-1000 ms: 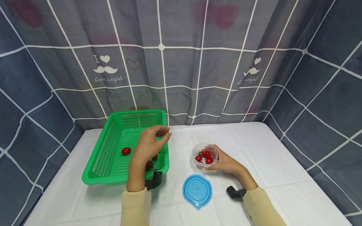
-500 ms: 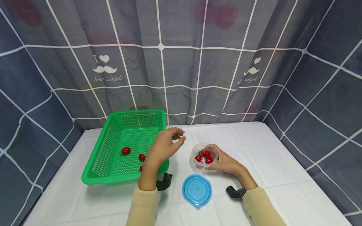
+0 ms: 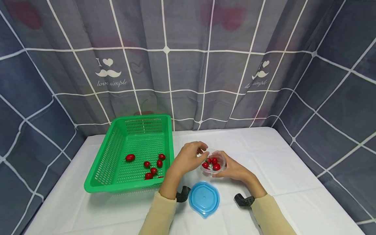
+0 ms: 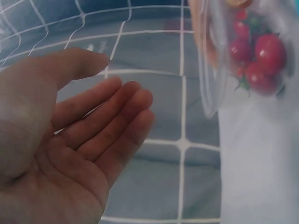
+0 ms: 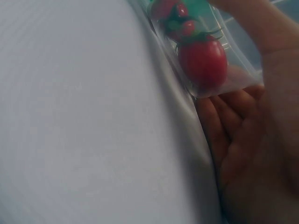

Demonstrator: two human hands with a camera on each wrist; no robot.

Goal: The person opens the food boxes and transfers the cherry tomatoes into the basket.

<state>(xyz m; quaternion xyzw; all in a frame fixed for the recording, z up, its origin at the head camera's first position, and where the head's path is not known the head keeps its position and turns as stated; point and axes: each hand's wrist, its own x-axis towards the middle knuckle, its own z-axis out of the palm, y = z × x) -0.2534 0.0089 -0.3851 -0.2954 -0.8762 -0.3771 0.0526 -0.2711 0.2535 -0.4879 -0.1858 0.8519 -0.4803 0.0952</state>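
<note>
My right hand (image 3: 235,168) grips a small clear plastic container (image 3: 209,172) from its right side, thumb and fingers around the wall. Several cherry tomatoes (image 3: 216,166) with green stems lie inside it, and the right wrist view shows one tomato (image 5: 203,63) close behind the clear wall. My left hand (image 3: 189,158) hovers at the container's left rim. In the left wrist view the left palm (image 4: 60,177) faces the camera with nothing in it, the fingers relaxed and slightly bent, apart from the container.
A green perforated basket (image 3: 116,188) stands on the left, with several cherry tomatoes (image 3: 153,171) mostly toward its right side. A blue lid (image 3: 204,199) lies on the white tablecloth (image 3: 252,209) in front of the container. A grey checked curtain (image 3: 188,71) encloses the back and sides.
My left hand has moved right, from over the basket to the container's rim, uncovering several tomatoes in the basket. The right hand and container have stayed in place.
</note>
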